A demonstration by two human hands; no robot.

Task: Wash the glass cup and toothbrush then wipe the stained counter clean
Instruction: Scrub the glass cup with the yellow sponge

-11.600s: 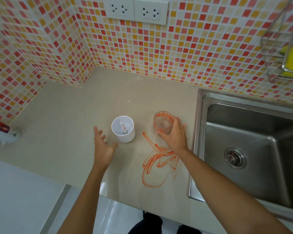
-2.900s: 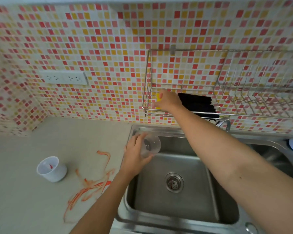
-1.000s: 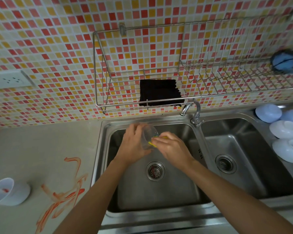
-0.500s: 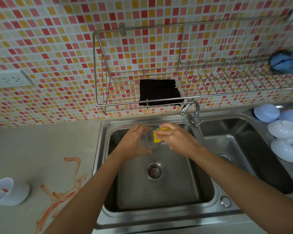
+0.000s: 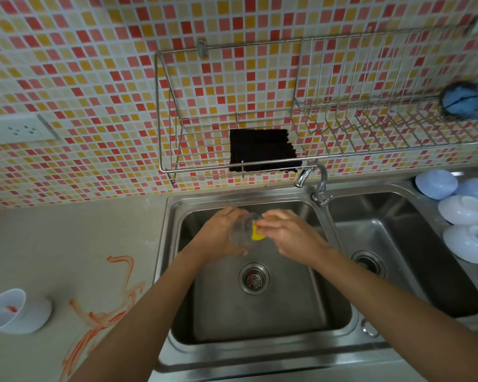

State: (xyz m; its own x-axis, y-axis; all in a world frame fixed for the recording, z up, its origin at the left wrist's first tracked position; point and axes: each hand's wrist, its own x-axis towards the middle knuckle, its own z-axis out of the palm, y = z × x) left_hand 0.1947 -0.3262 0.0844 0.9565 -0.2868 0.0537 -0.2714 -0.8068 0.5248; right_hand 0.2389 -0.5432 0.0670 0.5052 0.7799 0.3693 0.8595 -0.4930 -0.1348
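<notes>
Over the left sink basin (image 5: 260,312), my left hand (image 5: 221,235) grips the clear glass cup (image 5: 242,235), tipped with its mouth toward the right. My right hand (image 5: 284,235) pinches a yellow sponge (image 5: 257,234) and holds it at the cup's mouth. On the beige counter at the far left stands a white holder cup (image 5: 20,312) with something red showing inside it. Orange-red stain streaks (image 5: 108,310) run across the counter between that holder and the sink.
A tap (image 5: 316,183) rises between the two basins. Above, a wire rack (image 5: 260,111) on the tiled wall holds a black cloth (image 5: 262,150). Several white bowls (image 5: 464,216) lie upside down at the right. A blue scrubber (image 5: 461,100) hangs far right; a socket (image 5: 20,129) is on the left wall.
My right hand fetched the yellow sponge from the wall rack and brought it to the cup over the basin. In the last half second the sponge shifted slightly at the cup's mouth.
</notes>
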